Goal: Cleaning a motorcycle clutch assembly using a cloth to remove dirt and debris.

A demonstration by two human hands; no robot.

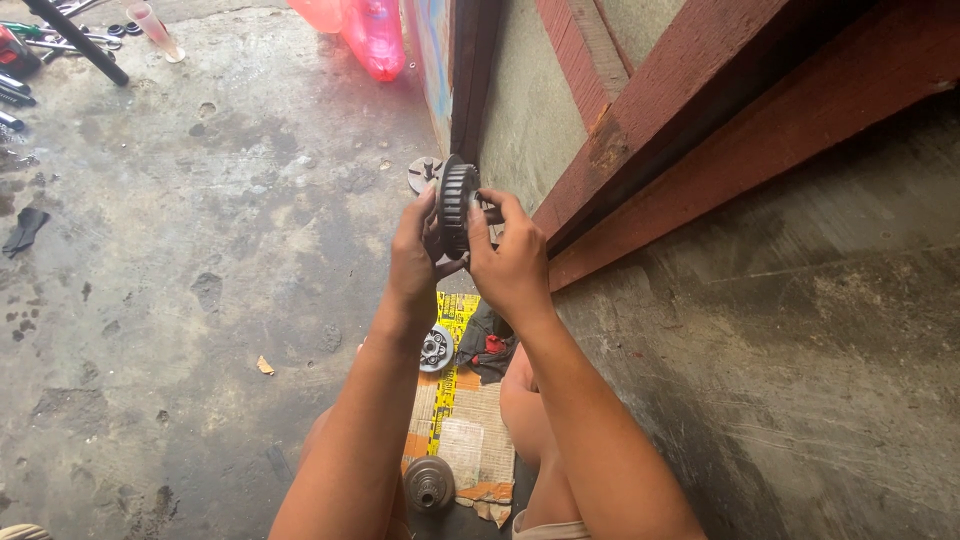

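Both hands hold up a dark round toothed metal part (pixel 457 200), seen edge-on in front of me. My left hand (pixel 415 262) grips its left face, thumb under it. My right hand (pixel 508 258) grips the right side, fingers curled over the top edge and around a short stub sticking out. Below, on a flattened cardboard sheet (pixel 462 430), lie a silvery round hub with holes (pixel 436 347), a dark red-and-black cloth (pixel 487 348) and a grey disc-shaped part (pixel 428 483). My knees are beside the cardboard.
A stained concrete floor (pixel 200 250) spreads left. A small round plate (pixel 423 174) lies by the wall. Pink plastic containers (pixel 370 35) stand at the top. Tools (pixel 40 50) and a black rag (pixel 24 229) lie far left. Red-brown wooden beams (pixel 700 130) and a concrete wall rise at right.
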